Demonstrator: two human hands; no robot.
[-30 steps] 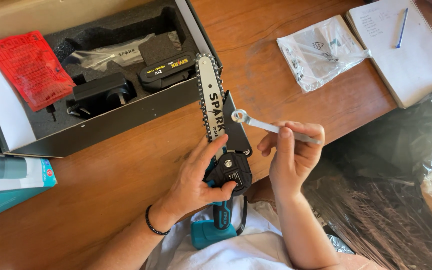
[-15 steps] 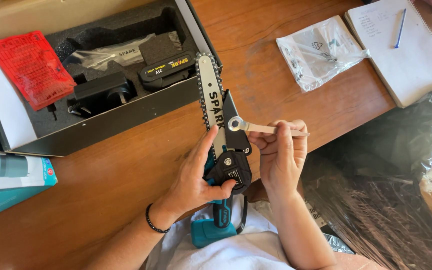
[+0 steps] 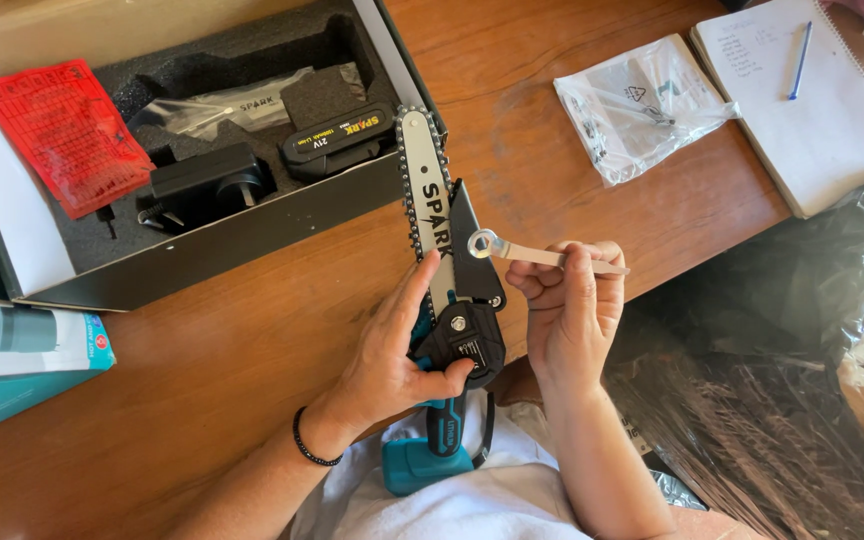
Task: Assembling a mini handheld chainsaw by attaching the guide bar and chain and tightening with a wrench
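Two bare hands work over a small cordless chainsaw (image 3: pixel 447 330) that lies at the near edge of the wooden tabletop (image 3: pixel 252 330), its bar and chain pointing away from the person and its teal handle hanging over a white cloth (image 3: pixel 472 505) on the lap. The left hand (image 3: pixel 392 355) is curled around the saw's body: the thumb presses the black side cover near its nut, and the forefinger lies stretched along the bar. A black band sits on that wrist. The right hand (image 3: pixel 572 310) is closed in a pinch on a flat metal wrench (image 3: pixel 542 255), fingertips gripping the handle end; the ring end sticks out to the left and sits just beside the black guard, though whether it touches cannot be told.

Beyond the bar stands an open box (image 3: pixel 12 230) with dark foam (image 3: pixel 252 60), holding a black battery (image 3: pixel 337 145), a charger (image 3: pixel 207 180), a bagged part and a red packet (image 3: pixel 62 135). Farther right on the tabletop lie a clear plastic bag (image 3: pixel 632 105) with small parts and a notebook (image 3: pixel 812 110) with a blue pen (image 3: pixel 800 60) on it. Black plastic sheeting (image 3: pixel 782 390) lies on the right.
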